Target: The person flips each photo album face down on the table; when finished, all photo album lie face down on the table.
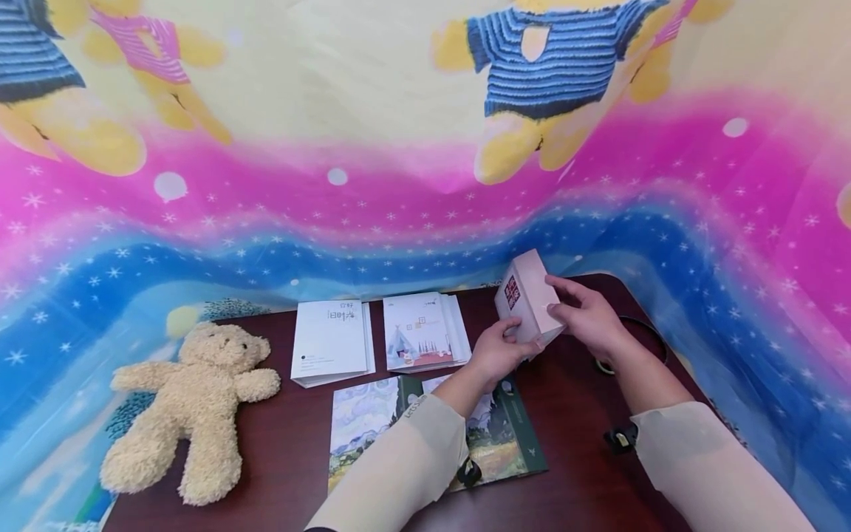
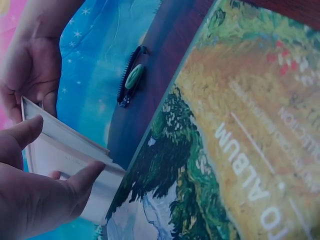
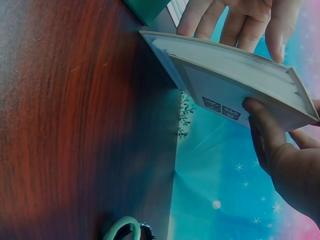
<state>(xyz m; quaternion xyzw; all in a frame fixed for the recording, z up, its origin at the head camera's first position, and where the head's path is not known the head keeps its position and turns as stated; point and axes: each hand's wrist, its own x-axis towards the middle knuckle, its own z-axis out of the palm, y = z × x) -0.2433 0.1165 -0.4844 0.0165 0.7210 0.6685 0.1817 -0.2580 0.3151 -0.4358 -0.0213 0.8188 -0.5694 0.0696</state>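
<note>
Pink book (image 1: 528,303) held tilted above the far right of the dark table (image 1: 279,451), left hand (image 1: 495,353) gripping its near edge, right hand (image 1: 588,314) clasping its right side. Loose grip risks a drop onto the photo album (image 1: 492,436) just below.

The head camera looks forward and down from above my arms, taking in the whole dark wooden surface (image 1: 279,458) and the printed cloth hung behind it. The camera on my left wrist sits low and very near, looking across my left hand (image 2: 35,200) toward my right hand (image 2: 30,70), with the album cover (image 2: 240,150) filling its right side. The camera on my right wrist looks the opposite way, close along the surface (image 3: 75,125). All three views share the pale book (image 1: 528,303) (image 2: 65,150) (image 3: 230,85) between my hands.
</note>
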